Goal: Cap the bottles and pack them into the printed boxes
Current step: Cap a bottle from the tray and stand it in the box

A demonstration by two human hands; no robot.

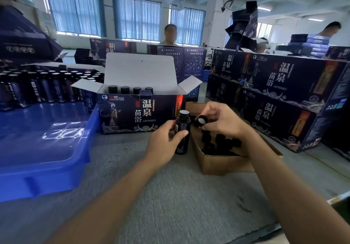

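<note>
Black cap [201,121] pinched in the right hand [221,119], just beside the bottle [182,132] that the left hand [166,139] grips upright on the table [170,196].
Seated crooked, the cap could cross-thread or tip the bottle; the cardboard box [214,166] under the right hand holds loose caps [217,143]; the open printed box [140,111] behind shows four capped bottles [125,89]; more bottles [47,86] stand beyond the blue tray [37,149].
</note>
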